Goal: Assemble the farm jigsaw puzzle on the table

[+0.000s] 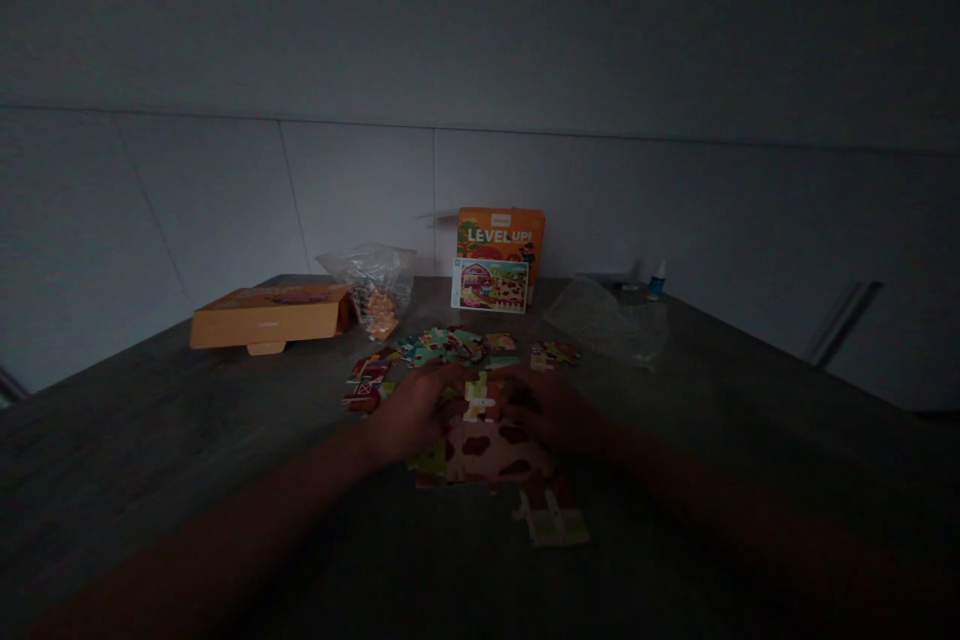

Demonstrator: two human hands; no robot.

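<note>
A jigsaw puzzle piece (480, 402) with pale and yellow-green parts sits between my two hands. My left hand (416, 410) has its fingers closed at the piece's left edge. On the other side, my right hand (555, 410) bends its fingers against the right edge. Just below lies a joined part of the puzzle (495, 452), showing a pale cow with brown patches. Nearer to me is a separate fence-patterned puzzle piece (556, 520). Dim light makes the fingertips hard to see.
Loose puzzle pieces (442, 345) lie beyond my hands. A picture card (490, 286) leans on an orange box (501, 225) at the back. Left are an open orange box (266, 322) and a plastic bag (371, 270); right, another bag (611, 320) and a small bottle (658, 282).
</note>
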